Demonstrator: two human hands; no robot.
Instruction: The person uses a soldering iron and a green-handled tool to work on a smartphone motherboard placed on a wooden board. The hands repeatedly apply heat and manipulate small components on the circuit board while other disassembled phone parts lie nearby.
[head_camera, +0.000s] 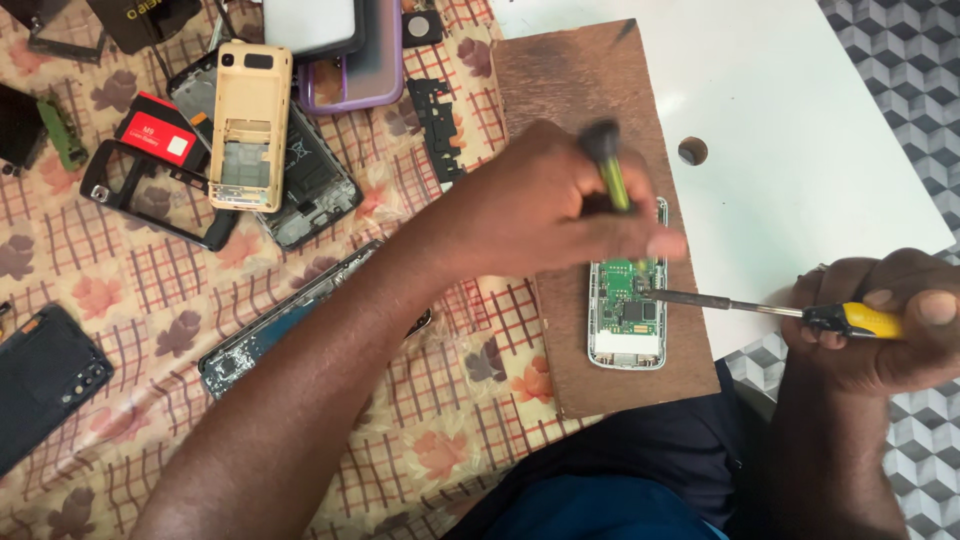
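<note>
Two hands work over a small opened phone with an exposed green circuit board (627, 312), lying on a brown wooden board (600, 380). Left hand (545, 205) is closed around a green-handled tool (607, 160) above it. Right hand (885, 320) grips a yellow-handled screwdriver (790, 312), tip touching the circuit board.

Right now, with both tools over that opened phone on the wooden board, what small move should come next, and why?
Probably a small steadying press: the yellow-handled screwdriver in the right hand already has its tip on the circuit board, while the left hand holds a green-handled tool above the opened phone. Holding the phone firm on the wooden board seems wise.
</note>
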